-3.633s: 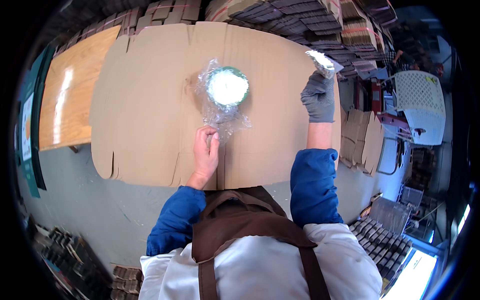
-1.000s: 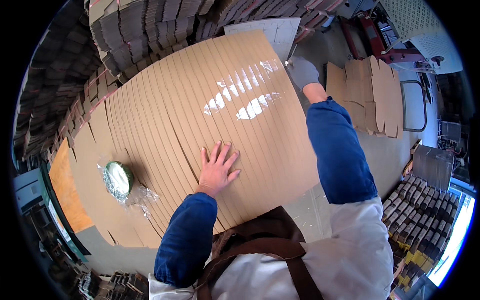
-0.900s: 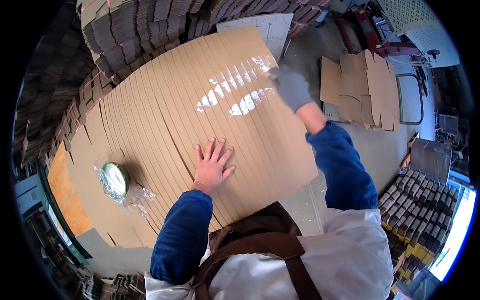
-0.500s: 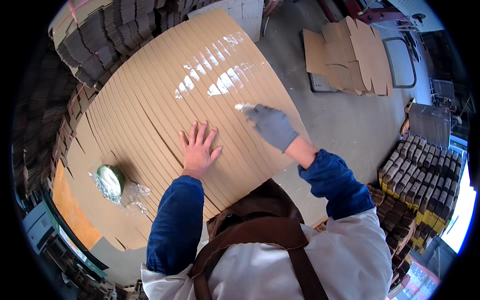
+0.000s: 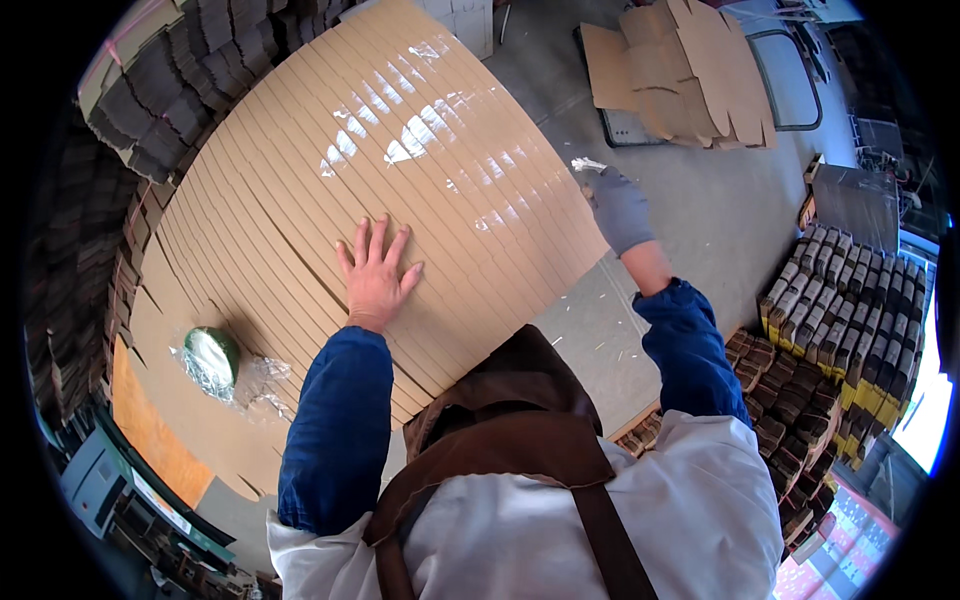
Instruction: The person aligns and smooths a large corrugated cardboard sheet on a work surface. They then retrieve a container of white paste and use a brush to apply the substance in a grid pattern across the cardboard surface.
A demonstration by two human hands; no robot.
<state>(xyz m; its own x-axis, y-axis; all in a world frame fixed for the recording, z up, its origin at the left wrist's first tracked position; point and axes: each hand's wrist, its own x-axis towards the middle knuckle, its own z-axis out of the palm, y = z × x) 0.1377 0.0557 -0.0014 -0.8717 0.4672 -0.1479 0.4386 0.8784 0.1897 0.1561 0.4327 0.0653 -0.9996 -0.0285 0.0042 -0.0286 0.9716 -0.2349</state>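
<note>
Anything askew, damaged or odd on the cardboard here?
Nothing damaged. The cardboard sheets lie fanned, each offset from the next, not squared. A green tub sits on crumpled plastic film on them. The left hand lies flat; the gloved right hand pinches something small and white.

Fanned cardboard sheets under my two hands.

My bare left hand point(image 5: 375, 275) lies flat, fingers spread, on the glossy cardboard sheets point(image 5: 420, 170) covering the worktop. My gloved right hand point(image 5: 618, 208) sits at their right edge, pinching a small white scrap point(image 5: 584, 166). A green-rimmed bowl point(image 5: 210, 355) in crinkled plastic wrap sits near the worktop's left edge.
</note>
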